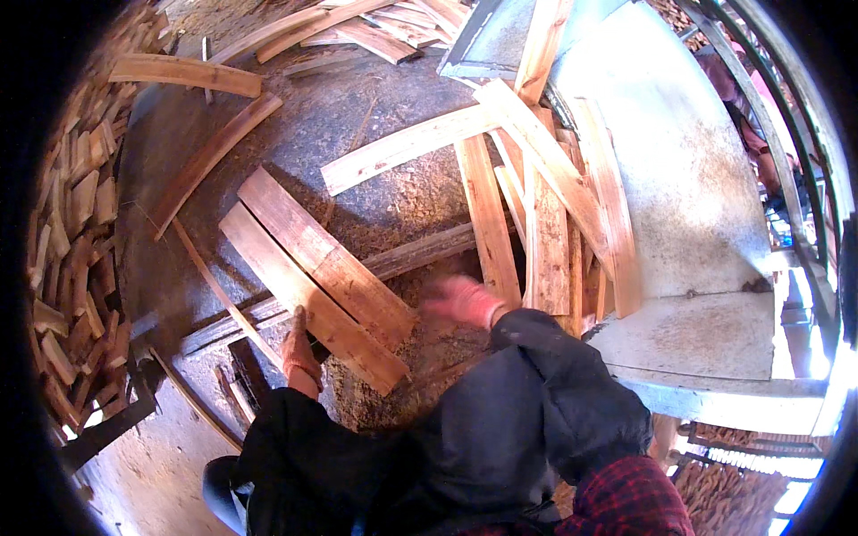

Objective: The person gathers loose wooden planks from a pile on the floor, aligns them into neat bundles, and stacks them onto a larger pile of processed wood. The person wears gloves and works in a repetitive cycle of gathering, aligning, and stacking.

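Note:
Two long wooden boards (313,295) lie side by side in front of me, slanting down to the right across a timber beam (420,255). My left hand (301,351), in an orange-pink glove, holds the outer left edge of the nearer board; some of its fingers are hidden. Just right of the boards' lower ends is my right hand (462,301), in a similar glove. Motion smears its fingers, and I see no board in it. Close on its right, several planks (545,223) lean and overlap in a loose pile.
Stacked wood pieces (80,268) line the left side. More planks (357,31) lie at the far side, with single strips on the dusty floor (179,143). A pale metal surface (697,214) stands right of the pile. Beyond its metal railing (786,161), a person is partly visible.

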Demonstrator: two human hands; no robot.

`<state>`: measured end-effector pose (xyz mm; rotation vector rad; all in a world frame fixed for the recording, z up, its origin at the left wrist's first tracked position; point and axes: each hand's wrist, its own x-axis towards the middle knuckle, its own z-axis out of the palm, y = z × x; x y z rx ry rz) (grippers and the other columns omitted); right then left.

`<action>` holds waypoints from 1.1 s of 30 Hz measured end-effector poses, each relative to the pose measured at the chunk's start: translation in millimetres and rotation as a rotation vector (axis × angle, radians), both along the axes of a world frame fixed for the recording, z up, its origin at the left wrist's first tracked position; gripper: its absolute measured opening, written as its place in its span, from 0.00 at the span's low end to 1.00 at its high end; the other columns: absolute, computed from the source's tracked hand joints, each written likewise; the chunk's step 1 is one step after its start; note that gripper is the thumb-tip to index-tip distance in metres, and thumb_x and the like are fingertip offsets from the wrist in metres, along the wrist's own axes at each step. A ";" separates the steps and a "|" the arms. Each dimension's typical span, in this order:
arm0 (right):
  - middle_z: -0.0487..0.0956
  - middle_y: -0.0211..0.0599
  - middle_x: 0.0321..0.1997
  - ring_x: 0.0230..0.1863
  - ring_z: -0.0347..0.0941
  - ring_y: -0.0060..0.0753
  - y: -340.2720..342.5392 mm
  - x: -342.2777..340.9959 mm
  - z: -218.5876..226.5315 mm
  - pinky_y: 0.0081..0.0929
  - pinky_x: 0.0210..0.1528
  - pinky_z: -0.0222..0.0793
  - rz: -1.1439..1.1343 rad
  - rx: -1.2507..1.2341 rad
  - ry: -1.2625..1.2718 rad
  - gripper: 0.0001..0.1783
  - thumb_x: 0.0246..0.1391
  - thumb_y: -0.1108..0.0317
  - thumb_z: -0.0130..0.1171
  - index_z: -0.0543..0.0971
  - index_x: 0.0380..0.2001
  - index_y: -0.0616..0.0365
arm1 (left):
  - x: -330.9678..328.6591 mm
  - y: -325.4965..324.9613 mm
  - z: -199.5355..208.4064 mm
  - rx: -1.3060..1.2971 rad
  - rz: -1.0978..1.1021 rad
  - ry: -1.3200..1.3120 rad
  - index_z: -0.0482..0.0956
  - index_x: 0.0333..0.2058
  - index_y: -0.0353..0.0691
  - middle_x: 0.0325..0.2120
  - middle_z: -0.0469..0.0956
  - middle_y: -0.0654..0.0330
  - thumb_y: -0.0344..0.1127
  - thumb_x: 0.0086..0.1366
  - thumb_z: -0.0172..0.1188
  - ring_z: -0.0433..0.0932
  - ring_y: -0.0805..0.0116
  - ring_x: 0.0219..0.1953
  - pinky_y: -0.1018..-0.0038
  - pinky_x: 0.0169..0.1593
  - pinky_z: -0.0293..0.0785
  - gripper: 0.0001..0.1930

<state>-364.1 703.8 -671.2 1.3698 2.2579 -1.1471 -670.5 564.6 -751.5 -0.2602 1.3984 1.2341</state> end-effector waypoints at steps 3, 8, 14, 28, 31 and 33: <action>0.69 0.58 0.65 0.66 0.64 0.58 28.3 17.0 34.2 0.47 0.68 0.58 -0.336 0.669 -0.226 0.50 0.50 0.35 0.60 0.64 0.67 0.57 | -10.9 -18.8 -3.1 -0.031 0.016 0.058 0.71 0.52 0.39 0.40 0.78 0.55 0.53 0.60 0.69 0.81 0.57 0.36 0.61 0.38 0.83 0.30; 0.60 0.62 0.70 0.68 0.61 0.60 27.0 81.5 47.5 0.46 0.70 0.57 -0.722 0.781 -0.728 0.63 0.40 0.41 0.72 0.50 0.73 0.55 | 6.0 -21.4 -24.9 0.080 0.007 -0.017 0.70 0.56 0.37 0.44 0.78 0.53 0.50 0.60 0.69 0.81 0.56 0.40 0.60 0.44 0.81 0.32; 0.70 0.64 0.62 0.62 0.68 0.60 38.3 89.6 67.9 0.44 0.62 0.66 -0.874 0.572 -0.515 0.60 0.38 0.46 0.75 0.56 0.70 0.58 | 14.5 -14.8 -33.7 0.204 0.065 -0.132 0.73 0.57 0.36 0.47 0.80 0.54 0.49 0.61 0.68 0.80 0.57 0.47 0.63 0.51 0.77 0.31; 0.76 0.50 0.56 0.61 0.71 0.42 -131.9 57.3 61.7 0.35 0.64 0.65 -0.690 0.496 0.263 0.45 0.39 0.60 0.76 0.69 0.63 0.56 | 7.9 -14.7 5.5 0.155 0.098 -0.047 0.76 0.52 0.34 0.44 0.82 0.56 0.38 0.57 0.71 0.81 0.59 0.45 0.62 0.48 0.77 0.26; 0.76 0.51 0.57 0.61 0.71 0.42 -119.7 35.3 82.9 0.35 0.65 0.65 -0.597 0.298 0.213 0.43 0.41 0.61 0.75 0.70 0.62 0.57 | 17.5 -9.0 -16.2 0.185 0.095 -0.049 0.76 0.52 0.33 0.45 0.82 0.54 0.39 0.58 0.70 0.81 0.59 0.44 0.63 0.48 0.78 0.25; 0.75 0.51 0.58 0.62 0.71 0.42 -109.5 13.0 84.8 0.35 0.65 0.64 -0.538 0.160 0.190 0.42 0.42 0.61 0.75 0.70 0.62 0.57 | 11.6 -16.9 -12.4 0.133 0.046 0.013 0.76 0.52 0.33 0.44 0.82 0.55 0.41 0.58 0.70 0.82 0.60 0.43 0.65 0.47 0.77 0.26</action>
